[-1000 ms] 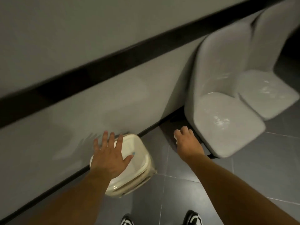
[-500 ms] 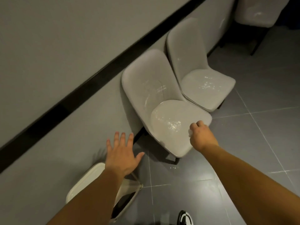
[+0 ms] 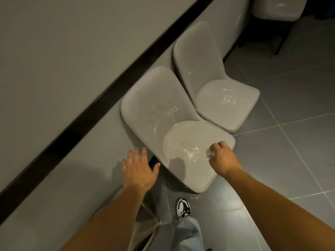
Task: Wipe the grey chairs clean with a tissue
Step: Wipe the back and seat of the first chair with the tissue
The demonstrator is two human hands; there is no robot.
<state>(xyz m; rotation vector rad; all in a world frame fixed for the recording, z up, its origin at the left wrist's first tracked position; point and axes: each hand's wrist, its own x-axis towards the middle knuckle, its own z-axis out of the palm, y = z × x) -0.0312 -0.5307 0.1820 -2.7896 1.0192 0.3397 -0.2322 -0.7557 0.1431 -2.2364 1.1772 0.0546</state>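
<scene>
Two smooth grey upholstered chairs with rounded backs against a pale grey wall (image 3: 63, 51) crossed by a black horizontal stripe (image 3: 101, 98), seen from the head camera looking down. Nearer grey chair (image 3: 163, 115) in mid-frame, seat glistening with wet-looking patches; farther grey chair (image 3: 217, 84) just beside it, up and to the right, its seat shiny too, the two chair edges touching or nearly so. Part of a third pale seat (image 3: 279, 9) at the top right edge, above dark legs.

Right hand (image 3: 223, 160) over the front right part of the nearer seat, fingers curled around a small crumpled white tissue (image 3: 209, 153) that peeks out on the left side of the fist. Cannot tell whether the tissue presses the seat or sits just above it.

Left hand (image 3: 138, 169) spread flat, fingers straight and apart, palm down, gripping nothing, held just left of the nearer chair's front corner, over the dark gap below the seat edge and the base of the wall. A soft shadow on the seat next to it.

Dark grey floor tiles (image 3: 290, 160) with pale grout lines below. One black-and-white sneaker (image 3: 184, 207) and a light blue jeans leg (image 3: 188, 232) near the bottom centre. Thin cream-coloured frame pieces (image 3: 145, 227) partly hidden under the left forearm; not clear what they belong to.
</scene>
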